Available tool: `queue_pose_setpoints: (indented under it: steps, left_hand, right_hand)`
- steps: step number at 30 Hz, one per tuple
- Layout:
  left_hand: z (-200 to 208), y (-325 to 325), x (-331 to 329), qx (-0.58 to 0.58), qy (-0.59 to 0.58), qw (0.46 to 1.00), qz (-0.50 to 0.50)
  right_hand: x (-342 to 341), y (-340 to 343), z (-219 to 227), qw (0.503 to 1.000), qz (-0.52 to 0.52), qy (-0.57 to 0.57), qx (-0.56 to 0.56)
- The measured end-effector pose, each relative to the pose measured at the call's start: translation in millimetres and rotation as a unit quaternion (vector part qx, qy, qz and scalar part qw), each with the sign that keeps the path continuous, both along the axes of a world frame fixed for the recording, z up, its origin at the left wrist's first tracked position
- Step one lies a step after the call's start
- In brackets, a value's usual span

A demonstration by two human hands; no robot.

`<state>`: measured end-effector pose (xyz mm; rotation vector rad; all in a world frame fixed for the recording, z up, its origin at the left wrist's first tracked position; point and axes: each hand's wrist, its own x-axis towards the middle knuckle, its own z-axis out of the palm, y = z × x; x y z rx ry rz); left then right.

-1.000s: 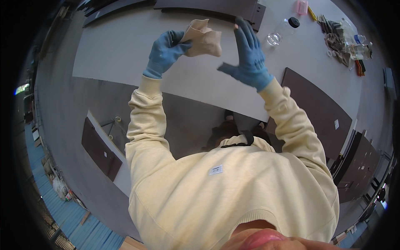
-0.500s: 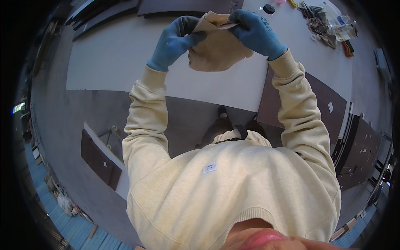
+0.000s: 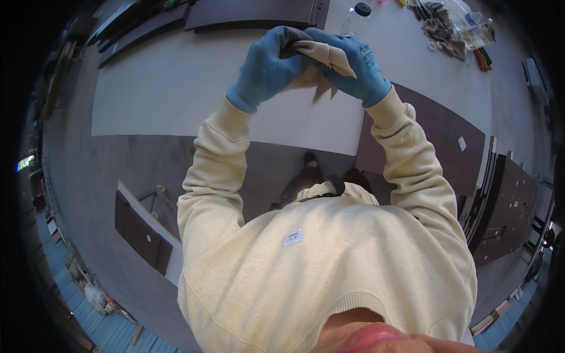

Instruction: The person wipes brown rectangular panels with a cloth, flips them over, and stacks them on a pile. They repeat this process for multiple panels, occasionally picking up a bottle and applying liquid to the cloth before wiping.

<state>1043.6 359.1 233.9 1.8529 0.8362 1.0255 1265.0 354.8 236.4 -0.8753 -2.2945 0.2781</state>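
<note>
Above the white work table [image 3: 159, 94] I hold a beige cloth [image 3: 326, 54], bunched and folded between my two blue-gloved hands. My left hand [image 3: 268, 67] is closed on the cloth's left side, its fingers curled over the top. On the other side my right hand [image 3: 356, 65] grips it too, close against the left. One fold sticks up between the hands, and loose corners hang beneath them. Part of the cloth is hidden by the gloves. Just beyond my right hand stands a clear bottle [image 3: 355, 23] with a black cap.
Dark brown panels [image 3: 253, 15] lie along the table's far edge, and another brown panel [image 3: 424, 135] covers its near right. At the far right are crumpled rags [image 3: 441, 35] and a clear plastic bottle [image 3: 478, 36]. More panels stand at the right [image 3: 506, 206] and lower left [image 3: 138, 229].
My hands have come together and moved slightly nearer. The cloth, spread and hanging between them before, is now folded and bunched up. The black-capped bottle shows more fully.
</note>
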Motion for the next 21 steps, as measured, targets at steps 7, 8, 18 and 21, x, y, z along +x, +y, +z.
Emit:
queue_pose_setpoints:
  steps: [7,8,18,21]
  left_hand:
    - [-33,-47,12,-0.115,-0.047,0.992,-0.018]
    - [-37,-53,9,-0.157,-0.067,0.985,-0.009]
    - [-75,-56,1,0.104,0.168,0.98,0.02]
    - [-92,-61,5,-0.009,0.081,0.994,0.07]
  right_hand:
    - [25,-18,-14,0.99,0.02,0.131,-0.049]
    - [28,-24,-17,0.98,0.016,0.151,-0.128]
    - [54,-28,-20,0.95,0.007,0.217,-0.225]
    - [69,-19,-10,0.953,0.012,0.211,-0.217]
